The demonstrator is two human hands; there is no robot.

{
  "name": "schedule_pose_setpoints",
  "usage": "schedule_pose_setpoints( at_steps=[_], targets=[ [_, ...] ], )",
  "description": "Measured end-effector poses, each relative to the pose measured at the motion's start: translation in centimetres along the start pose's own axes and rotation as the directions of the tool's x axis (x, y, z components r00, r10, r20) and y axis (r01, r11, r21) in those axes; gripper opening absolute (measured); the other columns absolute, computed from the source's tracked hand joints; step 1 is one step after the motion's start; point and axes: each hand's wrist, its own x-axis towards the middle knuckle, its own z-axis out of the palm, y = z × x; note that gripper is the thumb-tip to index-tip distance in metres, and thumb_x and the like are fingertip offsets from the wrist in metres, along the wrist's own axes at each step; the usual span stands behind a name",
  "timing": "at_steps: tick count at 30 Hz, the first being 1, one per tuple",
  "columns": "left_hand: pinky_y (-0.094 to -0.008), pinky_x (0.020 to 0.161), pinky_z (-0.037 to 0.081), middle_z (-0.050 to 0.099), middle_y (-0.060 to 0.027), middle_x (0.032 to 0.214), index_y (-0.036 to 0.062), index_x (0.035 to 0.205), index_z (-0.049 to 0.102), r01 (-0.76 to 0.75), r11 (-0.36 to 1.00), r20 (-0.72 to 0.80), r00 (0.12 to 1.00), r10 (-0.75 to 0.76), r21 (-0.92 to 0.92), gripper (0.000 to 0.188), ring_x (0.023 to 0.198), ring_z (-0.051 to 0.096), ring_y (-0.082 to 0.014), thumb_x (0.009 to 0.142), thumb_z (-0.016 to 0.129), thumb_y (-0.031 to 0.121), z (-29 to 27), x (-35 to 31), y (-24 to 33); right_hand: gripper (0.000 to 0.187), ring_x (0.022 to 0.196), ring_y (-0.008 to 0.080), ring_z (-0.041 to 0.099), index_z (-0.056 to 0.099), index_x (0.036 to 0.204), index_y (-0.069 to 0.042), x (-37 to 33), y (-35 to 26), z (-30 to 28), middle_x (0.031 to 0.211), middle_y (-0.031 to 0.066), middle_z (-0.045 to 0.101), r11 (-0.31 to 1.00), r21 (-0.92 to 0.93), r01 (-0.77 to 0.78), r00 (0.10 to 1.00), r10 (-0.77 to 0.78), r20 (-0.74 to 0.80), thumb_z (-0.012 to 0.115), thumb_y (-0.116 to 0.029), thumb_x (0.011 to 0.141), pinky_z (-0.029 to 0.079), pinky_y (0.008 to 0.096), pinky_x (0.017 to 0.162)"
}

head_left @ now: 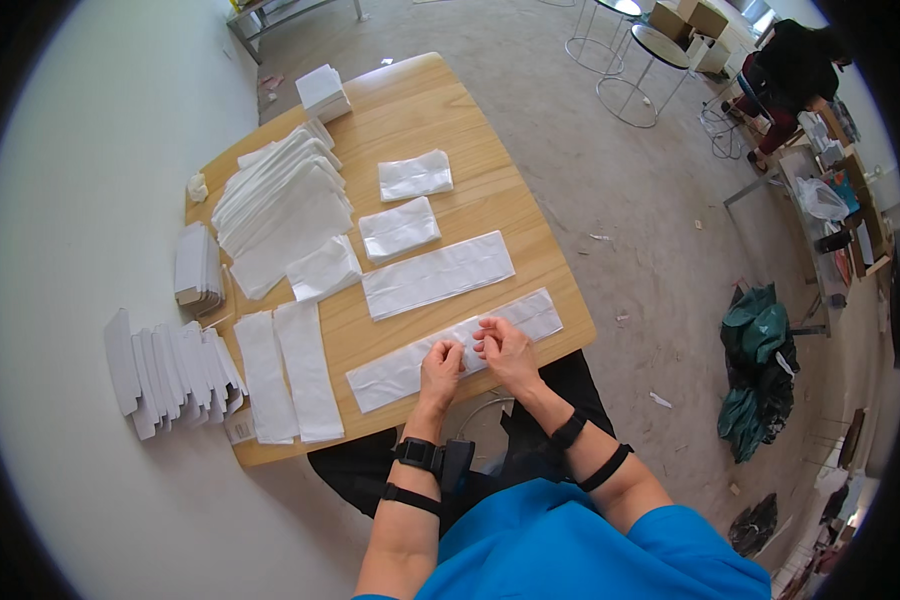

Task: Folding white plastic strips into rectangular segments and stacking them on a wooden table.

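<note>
A long, flat folded white sheet [390, 382] lies slantwise along the near edge of the wooden table. Over its middle, my left hand [442, 372] is closed, fingertips pressed together; what they pinch, if anything, is too small to name. Close beside it, my right hand [507, 352] has loosely curled fingers held apart, with nothing plainly in them. Beyond lies another folded white strip [438, 274], then two shorter folded white pieces, one nearer [400, 229] and one farther [415, 176]. Two white strips [308, 370] lie side by side to the left of my hands.
The wooden table [500, 180] carries a fanned pile of white sheets [285, 205] and a white stack [323, 93]. White cartons [170, 370] stand along its left edge. A person [792, 75] sits at the far right; dark green bags [755, 370] lie on the floor.
</note>
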Motion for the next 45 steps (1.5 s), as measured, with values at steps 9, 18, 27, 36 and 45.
schedule_pose_setpoints(
  at_steps=[9,18,27,36,45],
  targets=[
    [-0.0213,0.061,0.042,0.053,0.0052,0.078,0.0106,0.094,0.061,-0.050,0.895,-0.144,0.989,-0.016,-0.443,0.011,0.070,0.050,-0.0050,0.092,0.059,0.022,-10.2,-5.0,1.6,0.030,0.073,0.0175,0.067,0.057,0.106,0.006,1.1,1.9,0.5,0.088,0.0144,0.067,0.983,-0.186,0.006,1.000,-0.010,-0.020,0.037,0.008,0.083,0.055,0.0291,0.068],
    [-0.0453,0.104,0.031,0.045,-0.0214,0.129,-0.0028,0.128,0.044,-0.127,0.490,-0.275,0.696,0.664,0.863,0.055,0.121,0.042,-0.0347,0.088,0.060,0.030,-12.7,-10.0,5.1,0.017,0.069,0.0195,0.067,0.060,0.100,0.002,0.4,-0.7,-1.8,0.080,0.0126,0.067,0.994,-0.107,0.037,0.992,-0.049,-0.117,0.053,-0.003,0.086,0.054,0.0319,0.065],
    [-0.0465,0.116,0.005,0.006,-0.0218,0.155,-0.0050,0.146,0.013,-0.274,0.145,0.213,0.918,0.333,0.951,0.097,0.144,0.005,-0.0356,0.083,0.057,0.054,-5.6,-7.4,0.3,0.018,0.064,0.0189,0.060,0.061,0.094,0.000,2.2,1.4,-7.9,0.079,0.0103,0.064,0.885,-0.459,0.081,0.906,-0.257,-0.335,0.065,-0.010,0.079,0.049,0.0318,0.062],
    [-0.0480,0.116,0.004,0.006,-0.0211,0.155,-0.0038,0.146,0.014,-0.263,0.132,0.211,0.926,0.313,0.956,0.094,0.144,0.003,-0.0346,0.084,0.057,0.053,-5.9,-7.5,0.0,0.016,0.063,0.0179,0.060,0.062,0.092,-0.001,2.2,2.7,-8.0,0.077,0.0095,0.064,0.871,-0.476,0.125,0.877,-0.321,-0.357,0.065,-0.010,0.079,0.049,0.0309,0.061],
    [-0.0469,0.116,0.003,0.017,-0.0128,0.155,0.0001,0.145,0.025,-0.420,0.146,0.319,0.836,0.446,0.896,0.077,0.144,0.009,-0.0313,0.088,0.058,0.038,-3.2,-5.8,3.8,0.023,0.074,0.0280,0.060,0.058,0.091,-0.004,2.2,1.2,-8.3,0.081,0.0104,0.060,0.817,-0.575,0.033,0.883,-0.294,-0.367,0.070,-0.016,0.076,0.047,0.0394,0.067]
  ],
)
